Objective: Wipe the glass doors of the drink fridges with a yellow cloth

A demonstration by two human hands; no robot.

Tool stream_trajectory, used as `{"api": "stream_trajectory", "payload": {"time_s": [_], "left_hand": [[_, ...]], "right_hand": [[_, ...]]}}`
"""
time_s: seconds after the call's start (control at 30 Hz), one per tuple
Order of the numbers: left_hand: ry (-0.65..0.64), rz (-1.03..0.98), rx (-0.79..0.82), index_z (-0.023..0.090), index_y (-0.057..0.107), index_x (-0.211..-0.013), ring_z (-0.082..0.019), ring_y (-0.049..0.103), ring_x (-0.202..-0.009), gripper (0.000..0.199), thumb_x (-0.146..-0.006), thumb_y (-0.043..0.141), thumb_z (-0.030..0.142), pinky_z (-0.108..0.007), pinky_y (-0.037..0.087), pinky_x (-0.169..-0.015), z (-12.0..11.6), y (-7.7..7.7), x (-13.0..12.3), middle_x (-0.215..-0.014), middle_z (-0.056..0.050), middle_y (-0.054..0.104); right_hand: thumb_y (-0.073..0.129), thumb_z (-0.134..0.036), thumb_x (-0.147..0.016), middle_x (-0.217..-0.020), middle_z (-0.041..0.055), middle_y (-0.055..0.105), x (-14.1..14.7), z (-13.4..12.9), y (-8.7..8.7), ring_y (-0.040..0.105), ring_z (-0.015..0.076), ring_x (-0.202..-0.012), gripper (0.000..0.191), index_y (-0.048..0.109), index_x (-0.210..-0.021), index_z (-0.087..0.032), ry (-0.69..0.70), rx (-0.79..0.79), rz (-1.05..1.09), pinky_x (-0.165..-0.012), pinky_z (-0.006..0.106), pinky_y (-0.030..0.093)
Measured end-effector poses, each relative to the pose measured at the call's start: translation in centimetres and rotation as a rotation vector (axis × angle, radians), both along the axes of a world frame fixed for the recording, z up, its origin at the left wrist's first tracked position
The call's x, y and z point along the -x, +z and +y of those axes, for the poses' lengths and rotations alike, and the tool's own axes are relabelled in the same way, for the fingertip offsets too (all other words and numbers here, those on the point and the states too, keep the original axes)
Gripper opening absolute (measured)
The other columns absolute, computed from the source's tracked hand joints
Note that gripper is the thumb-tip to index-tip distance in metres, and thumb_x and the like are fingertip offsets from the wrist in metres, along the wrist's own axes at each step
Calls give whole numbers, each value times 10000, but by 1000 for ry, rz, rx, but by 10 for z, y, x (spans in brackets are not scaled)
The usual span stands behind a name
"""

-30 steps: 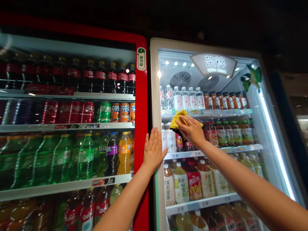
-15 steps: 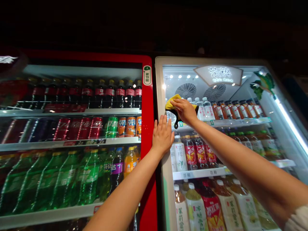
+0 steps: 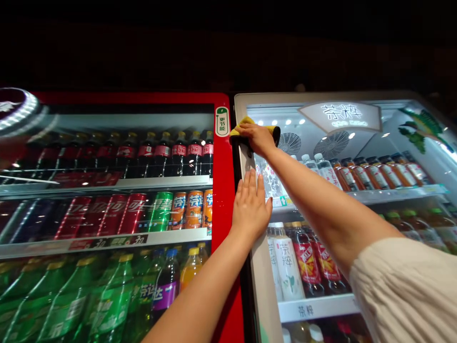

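My right hand [image 3: 257,138] presses a yellow cleaning cloth [image 3: 245,121] with a dark edge and underside against the upper left corner of the white fridge door [image 3: 263,305]. The cloth lies over the door's pale frame and part of the glass. Below it, my left hand [image 3: 251,207] rests flat on the same frame, fingers stretched upward and thumb out to the right. Nothing shows in the left hand. My right forearm crosses in front of the lit glass, hiding some of the bottles behind it.
To the left stands a red-framed drinks fridge [image 3: 223,190] with cola bottles [image 3: 145,152], cans [image 3: 161,212] and green bottles [image 3: 112,295] on shelves. Behind the white door are tea bottles [image 3: 287,259] and a lit sign [image 3: 341,116]. A narrow dark gap separates the fridges.
My right hand has moved the cloth up and left, from the glass onto the door's frame. The left hand stays flat on the frame. The camera view has shifted closer.
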State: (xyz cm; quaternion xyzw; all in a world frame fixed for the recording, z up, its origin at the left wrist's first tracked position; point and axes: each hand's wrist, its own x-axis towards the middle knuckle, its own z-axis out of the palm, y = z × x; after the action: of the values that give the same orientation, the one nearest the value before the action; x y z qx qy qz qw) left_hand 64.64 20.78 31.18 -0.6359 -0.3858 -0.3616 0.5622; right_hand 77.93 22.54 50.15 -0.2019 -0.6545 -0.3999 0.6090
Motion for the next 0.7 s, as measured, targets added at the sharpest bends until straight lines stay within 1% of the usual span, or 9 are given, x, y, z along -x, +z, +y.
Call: {"api": "stream_trajectory", "payload": {"time_s": [0.07,0.13,0.17,0.23,0.3,0.4,0.5,0.6,0.7], "left_hand": [[-1,1,3,91,248,-1638,-276,114,-1624,689,-1029,411,371,-469,175,-1330,0,0,0,-1746,-156,171],[-3,-2,13,92,232,-1642,-278,100,-1626,696,-1031,404,379,-473,164,-1332,1,0,0,-1748,-156,164],[-9,-6,17,100,228,-1644,-279,101,-1626,700,-1030,405,385,-476,161,-1333,2,0,0,-1746,-152,175],[-29,-11,13,123,221,-1648,-282,111,-1625,707,-1026,413,399,-485,162,-1334,4,0,0,-1739,-141,222],[-52,-5,-6,140,200,-1655,-288,126,-1624,723,-1022,423,408,-498,173,-1331,7,0,2,-1729,-137,259],[-68,15,-43,161,114,-1672,-287,136,-1624,761,-1021,426,401,-512,198,-1321,11,1,6,-1734,-131,248],[-65,31,-58,191,52,-1677,-277,134,-1625,784,-1020,432,386,-511,208,-1318,12,1,8,-1741,-113,233],[-63,26,-55,187,67,-1674,-276,121,-1627,780,-1016,441,375,-506,197,-1323,11,1,7,-1741,-115,233],[-51,13,-54,160,116,-1661,-289,134,-1624,753,-1014,437,373,-513,190,-1324,10,1,5,-1737,-147,229]], "right_hand": [[419,-163,-1022,-1572,20,549,-6,-5,4,392,275,-1526,456,664,-1375,-315,-82,66,131,-1226,614,321],[408,-219,-1034,-1624,59,478,-6,-7,-4,302,349,-1561,451,618,-1424,-304,-162,136,273,-1173,721,318],[405,-274,-1044,-1648,85,438,-4,-7,-10,281,380,-1563,452,586,-1458,-294,-193,153,302,-1146,742,335],[405,-397,-1054,-1683,121,366,4,-5,-20,277,410,-1555,494,515,-1522,-281,-233,138,252,-1119,733,364],[414,-445,-1053,-1696,116,340,10,-2,-20,286,387,-1552,528,467,-1555,-292,-245,96,136,-1135,692,363],[415,-360,-1062,-1689,64,367,6,0,-2,298,320,-1553,488,483,-1543,-313,-225,85,3,-1174,594,356],[399,-306,-1071,-1674,107,382,-7,0,5,296,359,-1543,485,488,-1545,-251,-205,114,93,-1170,591,347],[360,-279,-1073,-1606,186,444,-8,1,-13,411,419,-1447,495,502,-1538,-186,-192,142,255,-1127,604,384],[333,-271,-1071,-1511,114,554,-2,-1,-27,553,346,-1311,475,597,-1466,-281,-198,106,158,-1100,521,447]]}}
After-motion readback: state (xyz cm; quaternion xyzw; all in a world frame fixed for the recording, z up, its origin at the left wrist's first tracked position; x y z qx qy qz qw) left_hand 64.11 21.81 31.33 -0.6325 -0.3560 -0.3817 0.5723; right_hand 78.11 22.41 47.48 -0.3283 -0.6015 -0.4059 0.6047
